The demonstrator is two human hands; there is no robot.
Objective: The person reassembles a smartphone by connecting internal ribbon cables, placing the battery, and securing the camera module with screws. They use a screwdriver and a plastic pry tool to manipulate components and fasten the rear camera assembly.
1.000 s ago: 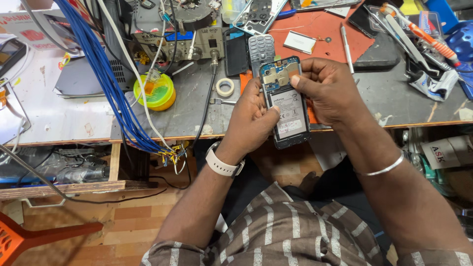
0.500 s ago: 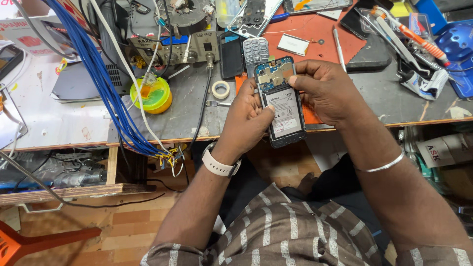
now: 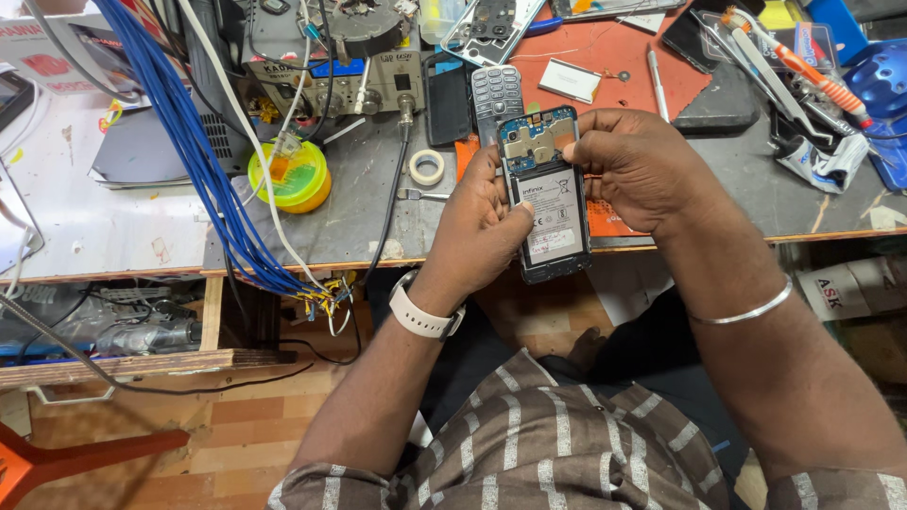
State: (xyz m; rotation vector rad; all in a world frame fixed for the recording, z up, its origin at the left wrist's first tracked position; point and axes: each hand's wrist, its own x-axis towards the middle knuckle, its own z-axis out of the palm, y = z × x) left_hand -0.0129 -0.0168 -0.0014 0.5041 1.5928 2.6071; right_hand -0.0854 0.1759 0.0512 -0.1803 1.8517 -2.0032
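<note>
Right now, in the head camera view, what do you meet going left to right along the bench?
Blue cable bundle → yellow-green round tub → tape roll → left hand → opened phone → right hand → orange-handled tool → blue cap.

A yellow-green round tub (image 3: 288, 177) sits beside blue cables (image 3: 189, 161). A tape roll (image 3: 427, 167) lies near 1 keypad phone (image 3: 496, 94) on the workbench (image 3: 756, 203).

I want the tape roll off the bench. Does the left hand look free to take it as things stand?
Probably not yet: the left hand grips the opened phone. The tape roll lies uncovered on the bench just beside it.
</note>
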